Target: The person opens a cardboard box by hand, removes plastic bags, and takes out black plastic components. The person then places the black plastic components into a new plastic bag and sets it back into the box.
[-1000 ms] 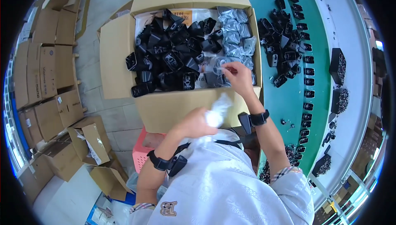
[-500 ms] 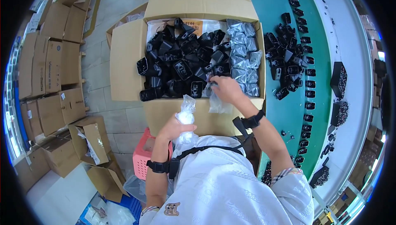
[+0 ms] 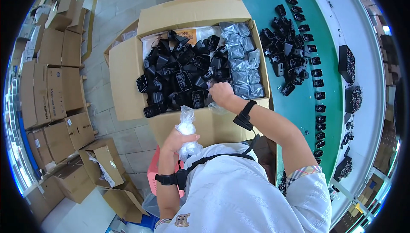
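Note:
In my left hand [image 3: 174, 141] is a crumpled bundle of clear plastic bags [image 3: 186, 131], its loose end pointing up. My right hand [image 3: 223, 94] is closed at the near edge of an open cardboard box [image 3: 124, 77]. A single clear plastic bag [image 3: 218, 109] hangs from it over the front flap; the fingertips are partly hidden. Black plastic housings [image 3: 183, 81] lie heaped loosely in the box, touching or close beside that hand. Along the box's right side, grey-looking bagged pieces [image 3: 240, 77] sit in neat rows.
To the right runs a green table [image 3: 294, 122] with another heap of black housings [image 3: 287, 49] and a long line of them. Black bins of small parts [image 3: 353, 98] stand beyond. Cardboard cartons [image 3: 55, 92] are stacked at left. A pink plastic stool [image 3: 153, 174] stands by my left forearm.
My view has shifted, so the box and table sit farther left in the picture. My right hand's fingers have curled in more, and less of the hanging bag shows. My left hand keeps its bundle.

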Action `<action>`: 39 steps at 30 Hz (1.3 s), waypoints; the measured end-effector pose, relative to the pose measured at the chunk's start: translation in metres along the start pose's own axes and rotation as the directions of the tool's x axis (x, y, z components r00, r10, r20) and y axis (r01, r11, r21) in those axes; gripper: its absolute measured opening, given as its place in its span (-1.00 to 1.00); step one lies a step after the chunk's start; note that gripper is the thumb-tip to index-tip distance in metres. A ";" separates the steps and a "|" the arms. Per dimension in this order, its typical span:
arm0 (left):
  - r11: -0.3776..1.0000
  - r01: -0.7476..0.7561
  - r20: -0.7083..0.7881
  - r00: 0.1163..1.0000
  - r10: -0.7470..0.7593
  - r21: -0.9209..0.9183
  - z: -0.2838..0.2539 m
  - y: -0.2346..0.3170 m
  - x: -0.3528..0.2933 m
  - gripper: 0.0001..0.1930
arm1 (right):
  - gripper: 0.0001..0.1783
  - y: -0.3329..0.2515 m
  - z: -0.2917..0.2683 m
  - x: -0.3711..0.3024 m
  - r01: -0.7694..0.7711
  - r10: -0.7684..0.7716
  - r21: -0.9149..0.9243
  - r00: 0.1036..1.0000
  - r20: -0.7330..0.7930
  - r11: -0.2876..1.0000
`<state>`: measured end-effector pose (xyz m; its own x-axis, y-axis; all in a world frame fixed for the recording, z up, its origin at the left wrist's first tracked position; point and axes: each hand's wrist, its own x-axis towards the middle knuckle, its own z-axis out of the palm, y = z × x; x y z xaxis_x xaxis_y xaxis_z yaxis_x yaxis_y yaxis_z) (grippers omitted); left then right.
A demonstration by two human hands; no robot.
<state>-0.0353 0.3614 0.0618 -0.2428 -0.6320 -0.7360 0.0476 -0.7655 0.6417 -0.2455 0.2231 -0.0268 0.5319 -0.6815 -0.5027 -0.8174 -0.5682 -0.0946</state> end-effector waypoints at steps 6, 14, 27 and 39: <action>0.999 -0.024 -0.006 1.000 0.025 0.029 0.003 -0.001 0.001 -0.72 | -0.82 0.004 0.018 0.005 -0.064 0.065 0.013 0.968 -0.240 0.998; 0.999 -0.027 -0.017 1.000 0.026 -0.037 -0.005 -0.012 0.002 -0.70 | -0.80 0.080 -0.032 -0.055 0.121 0.370 0.499 0.530 -0.763 0.858; 0.995 -0.070 0.088 0.994 0.064 0.073 0.011 -0.003 0.020 -0.70 | -0.75 0.085 -0.018 -0.069 0.109 -0.116 0.155 0.992 0.038 0.982; 0.997 -0.003 0.045 0.999 0.000 0.073 -0.001 -0.014 0.015 -0.62 | -0.84 0.080 0.015 -0.050 0.093 -0.030 0.269 0.973 -0.229 0.959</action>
<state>-0.0384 0.3622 0.0415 -0.2865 -0.6255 -0.7257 -0.0225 -0.7528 0.6578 -0.3408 0.2187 -0.0223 0.5927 -0.7517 -0.2894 -0.7937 -0.4839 -0.3686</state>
